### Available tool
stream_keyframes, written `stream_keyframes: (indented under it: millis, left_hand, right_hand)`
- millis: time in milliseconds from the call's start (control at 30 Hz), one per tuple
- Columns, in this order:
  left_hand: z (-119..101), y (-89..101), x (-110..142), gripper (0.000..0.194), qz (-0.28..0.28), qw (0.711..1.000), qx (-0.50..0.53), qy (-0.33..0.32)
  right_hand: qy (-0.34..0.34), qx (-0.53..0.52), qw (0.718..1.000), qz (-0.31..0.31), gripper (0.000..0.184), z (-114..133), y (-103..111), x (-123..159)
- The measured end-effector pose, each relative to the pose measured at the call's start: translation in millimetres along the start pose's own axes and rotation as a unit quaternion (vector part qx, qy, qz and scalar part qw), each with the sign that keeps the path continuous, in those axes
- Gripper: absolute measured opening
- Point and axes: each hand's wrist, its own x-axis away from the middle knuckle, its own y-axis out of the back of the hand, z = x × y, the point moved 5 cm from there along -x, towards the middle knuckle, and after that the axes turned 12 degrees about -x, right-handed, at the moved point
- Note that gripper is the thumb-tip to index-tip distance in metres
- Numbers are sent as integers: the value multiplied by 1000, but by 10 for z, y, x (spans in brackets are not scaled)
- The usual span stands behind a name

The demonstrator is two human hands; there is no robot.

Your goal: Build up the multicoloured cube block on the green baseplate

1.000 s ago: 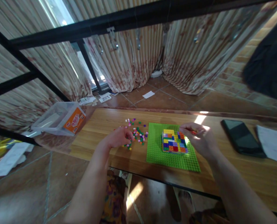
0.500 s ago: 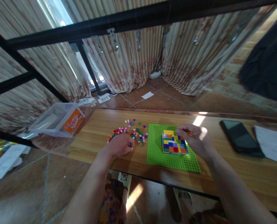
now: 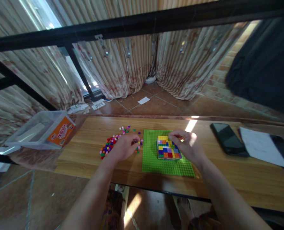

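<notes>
A green studded baseplate (image 3: 153, 164) lies on the wooden table, and on it sits a low block of small coloured bricks (image 3: 168, 148) with a patchwork top. My right hand (image 3: 188, 143) is closed, its fingertips at the block's far right corner; whatever is pinched there is hidden. To the left of the baseplate, my left hand (image 3: 125, 147) is pinched around a small yellow brick (image 3: 138, 142), held above loose pieces. A pile of loose coloured bricks (image 3: 108, 147) spreads behind and beside that hand, partly covered by it.
A black phone (image 3: 228, 139) and a white paper sheet (image 3: 261, 143) lie on the table (image 3: 77, 156) at right. A clear plastic bin (image 3: 40, 127) with an orange label stands off the table's left end. A black metal bar (image 3: 132, 27) crosses above, before striped curtains.
The camera view has shifted to the right. My left hand has moved nearer the baseplate, holding the yellow brick. My right hand stays at the block's far right corner.
</notes>
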Motion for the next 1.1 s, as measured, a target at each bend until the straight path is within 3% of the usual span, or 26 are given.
stream_keyframes:
  millis: [300, 533, 733, 867, 1100]
  left_hand:
    - [-342, -84, -125, 12, -88, 994, 53, -35]
    - [-637, -205, -212, 17, -97, 992, 28, -75]
    - [-804, -251, -279, 20, -75, 993, -59, -76]
    - [-856, -261, -310, 23, -73, 988, -110, -77]
    - [-855, -310, -343, 18, -89, 988, -107, -72]
  right_hand:
    - [65, -8, 998, -4, 16, 161, -50, 46]
    - [46, -12, 998, -28, 14, 92, 0, 21]
    - [30, -15, 999, -14, 15, 82, -25, 15]
    - [21, -3, 1000, -14, 15, 66, -14, 14]
    - [20, 2, 1000, -13, 14, 27, -17, 6]
